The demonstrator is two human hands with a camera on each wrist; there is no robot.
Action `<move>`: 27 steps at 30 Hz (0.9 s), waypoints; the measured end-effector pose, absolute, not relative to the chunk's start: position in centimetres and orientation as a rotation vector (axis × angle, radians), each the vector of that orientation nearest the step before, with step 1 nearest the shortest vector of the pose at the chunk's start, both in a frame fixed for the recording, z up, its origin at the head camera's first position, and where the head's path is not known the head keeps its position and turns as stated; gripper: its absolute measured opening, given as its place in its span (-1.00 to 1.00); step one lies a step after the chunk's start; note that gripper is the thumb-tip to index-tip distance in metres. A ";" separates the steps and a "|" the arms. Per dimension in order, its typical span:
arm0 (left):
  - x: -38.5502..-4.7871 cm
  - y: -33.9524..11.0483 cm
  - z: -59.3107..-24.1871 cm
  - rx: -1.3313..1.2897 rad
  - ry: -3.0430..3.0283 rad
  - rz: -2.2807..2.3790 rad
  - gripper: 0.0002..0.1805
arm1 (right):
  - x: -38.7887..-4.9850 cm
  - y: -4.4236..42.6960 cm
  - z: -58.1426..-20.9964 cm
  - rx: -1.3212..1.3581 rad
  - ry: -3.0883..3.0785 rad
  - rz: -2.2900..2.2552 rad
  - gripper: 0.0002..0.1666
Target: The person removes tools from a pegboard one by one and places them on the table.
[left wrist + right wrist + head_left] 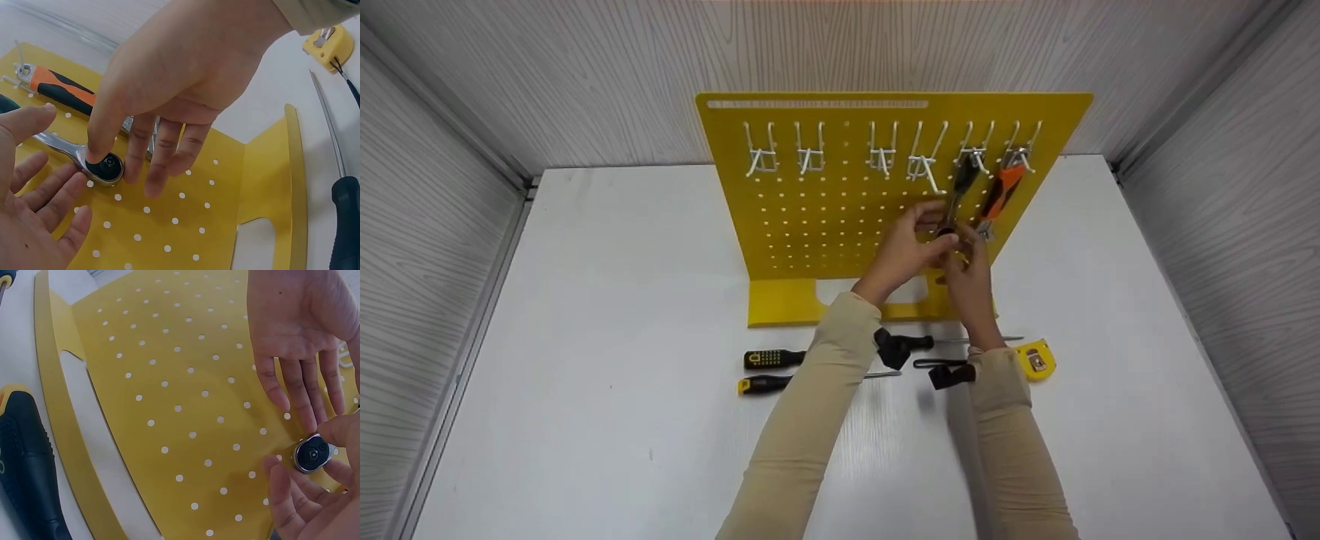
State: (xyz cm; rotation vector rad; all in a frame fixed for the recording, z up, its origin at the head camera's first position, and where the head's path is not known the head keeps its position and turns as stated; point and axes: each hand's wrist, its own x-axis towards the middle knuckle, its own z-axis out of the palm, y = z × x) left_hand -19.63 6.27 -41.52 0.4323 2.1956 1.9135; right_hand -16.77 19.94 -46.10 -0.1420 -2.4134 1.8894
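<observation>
Left wrist: round-headed metal ratchet (73, 151) before hole-dotted yellow pegboard (154, 228)

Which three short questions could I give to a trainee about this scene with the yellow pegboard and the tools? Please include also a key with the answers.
1. True or false: the yellow tape measure lies on the white table.
2. In the head view, what hangs nearest to the right edge of the pegboard?
a) a hammer
b) a tool with an orange-and-black handle
c) a paintbrush
3. Which of the person's hands pinches the head of the ratchet wrench?

Key:
1. True.
2. b.
3. The right hand.
</observation>
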 end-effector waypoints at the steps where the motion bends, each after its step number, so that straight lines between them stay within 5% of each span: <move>1: -19.6 6.3 -41.5 0.426 2.191 1.921 -0.43 | -16.7 19.9 -46.1 -0.140 -2.409 1.891 -0.36; 27: -18.9 6.5 -41.9 0.456 2.299 1.894 -0.65 | -14.7 19.2 -46.0 -0.032 -2.311 1.920 -0.42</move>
